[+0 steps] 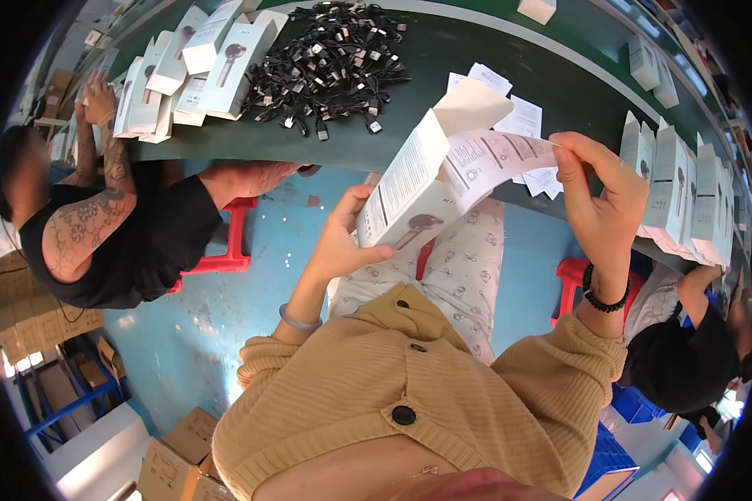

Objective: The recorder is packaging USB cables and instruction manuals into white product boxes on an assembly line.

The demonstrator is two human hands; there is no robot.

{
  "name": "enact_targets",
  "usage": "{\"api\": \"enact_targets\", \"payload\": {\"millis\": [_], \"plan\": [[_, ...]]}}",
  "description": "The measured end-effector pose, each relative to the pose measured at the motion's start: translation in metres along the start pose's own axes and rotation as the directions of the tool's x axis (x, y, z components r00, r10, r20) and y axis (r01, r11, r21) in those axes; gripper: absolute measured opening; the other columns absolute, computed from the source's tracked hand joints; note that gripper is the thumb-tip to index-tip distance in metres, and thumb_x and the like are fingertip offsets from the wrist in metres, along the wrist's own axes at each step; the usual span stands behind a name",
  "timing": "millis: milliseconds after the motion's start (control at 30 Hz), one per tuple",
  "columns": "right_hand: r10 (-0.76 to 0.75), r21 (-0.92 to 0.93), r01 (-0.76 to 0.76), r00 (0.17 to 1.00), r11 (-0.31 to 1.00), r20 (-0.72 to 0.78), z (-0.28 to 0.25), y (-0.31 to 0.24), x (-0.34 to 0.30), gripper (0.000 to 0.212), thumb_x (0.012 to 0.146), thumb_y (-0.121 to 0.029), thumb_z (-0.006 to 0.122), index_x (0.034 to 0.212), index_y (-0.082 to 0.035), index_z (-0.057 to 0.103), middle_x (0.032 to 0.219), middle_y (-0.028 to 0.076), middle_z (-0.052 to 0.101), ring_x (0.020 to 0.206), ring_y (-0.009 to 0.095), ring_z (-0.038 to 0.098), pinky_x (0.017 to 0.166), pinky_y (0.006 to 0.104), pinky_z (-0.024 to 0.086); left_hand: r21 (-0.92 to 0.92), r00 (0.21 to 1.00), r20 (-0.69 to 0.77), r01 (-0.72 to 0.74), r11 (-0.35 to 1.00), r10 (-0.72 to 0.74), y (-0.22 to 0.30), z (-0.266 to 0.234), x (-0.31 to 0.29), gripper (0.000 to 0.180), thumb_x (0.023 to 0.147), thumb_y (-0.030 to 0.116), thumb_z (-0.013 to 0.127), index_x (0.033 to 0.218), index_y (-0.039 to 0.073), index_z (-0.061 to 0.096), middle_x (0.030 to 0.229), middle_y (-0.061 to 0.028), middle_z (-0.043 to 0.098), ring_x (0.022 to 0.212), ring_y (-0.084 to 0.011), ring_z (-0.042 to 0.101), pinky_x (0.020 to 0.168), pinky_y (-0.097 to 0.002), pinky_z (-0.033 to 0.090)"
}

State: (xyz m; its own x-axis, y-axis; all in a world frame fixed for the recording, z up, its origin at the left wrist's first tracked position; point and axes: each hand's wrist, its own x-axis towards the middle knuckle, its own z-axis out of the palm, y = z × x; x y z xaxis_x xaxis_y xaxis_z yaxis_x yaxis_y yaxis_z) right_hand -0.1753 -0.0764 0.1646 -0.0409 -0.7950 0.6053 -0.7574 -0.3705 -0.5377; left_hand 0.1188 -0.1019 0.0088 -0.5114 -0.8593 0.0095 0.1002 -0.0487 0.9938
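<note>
My left hand (pixel 342 240) is wrapped round a white carton (pixel 405 179) with its top flap up, tilted above my lap. The carton's front carries a picture of a dark handheld device. Between thumb and fingers, my right hand (pixel 597 196) pinches the far end of a printed leaflet (pixel 510 156). The leaflet curves across to the carton's opening, its other end lying at or inside the mouth; I cannot tell how deep. Behind it, more folded leaflets (pixel 522 115) lie on the dark green table (pixel 451 46). The carton's inside is hidden from view.
A heap of black USB cables (pixel 334 67) covers the table's middle. Cartons crowd the left (pixel 226 63) and stand in a row at right (pixel 677 188). Co-workers sit on both sides, one with a tattooed arm (pixel 92 225). Red stools (pixel 230 242) and cardboard boxes (pixel 184 455) stand below.
</note>
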Motion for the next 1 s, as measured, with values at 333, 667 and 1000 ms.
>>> {"api": "enact_targets", "payload": {"millis": [333, 667, 1000], "plan": [[-0.199, -0.184, 0.190, 0.979, 0.964, -0.033, 0.019, -0.014, 0.023, 0.009, 0.079, 0.001, 0.068, 0.087, -0.003, 0.068, 0.078, 0.009, 0.069, 0.062, 0.020, 0.064, 0.055, 0.0247, 0.048, -0.019, 0.998, -0.028, 0.054, 0.998, -0.054, -0.010, -0.011, -0.010, 0.080, 0.059, 0.021, 0.086, 0.124, 0.004, 0.042, 0.123, -0.0073, 0.052, 0.115, -0.0168, 0.047, 0.101, -0.0309, 0.032], [-0.098, 0.247, 0.030, 0.958, 0.969, 0.268, 0.085, -0.021, 0.046, 0.018, 0.075, -0.016, 0.073, 0.088, -0.005, 0.068, 0.074, 0.006, 0.063, 0.057, 0.022, 0.055, 0.052, 0.0274, 0.043, -0.139, 0.995, -0.005, 0.101, 0.985, -0.103, -0.019, -0.033, -0.015, 0.080, 0.059, 0.019, 0.086, 0.124, 0.004, 0.041, 0.120, -0.0067, 0.052, 0.115, -0.0179, 0.047, 0.101, -0.0317, 0.032], [0.233, -0.351, -0.084, 0.882, 0.933, 0.409, 0.218, 0.022, 0.031, 0.027, 0.080, -0.032, 0.065, 0.080, -0.005, 0.064, 0.084, 0.012, 0.063, 0.072, 0.032, 0.064, 0.061, 0.0411, 0.051, -0.102, 0.965, -0.228, 0.106, 0.989, -0.127, -0.017, -0.053, -0.034, 0.080, 0.060, 0.009, 0.083, 0.125, 0.004, 0.036, 0.123, -0.0096, 0.049, 0.118, -0.0214, 0.045, 0.101, -0.0364, 0.033]]}}
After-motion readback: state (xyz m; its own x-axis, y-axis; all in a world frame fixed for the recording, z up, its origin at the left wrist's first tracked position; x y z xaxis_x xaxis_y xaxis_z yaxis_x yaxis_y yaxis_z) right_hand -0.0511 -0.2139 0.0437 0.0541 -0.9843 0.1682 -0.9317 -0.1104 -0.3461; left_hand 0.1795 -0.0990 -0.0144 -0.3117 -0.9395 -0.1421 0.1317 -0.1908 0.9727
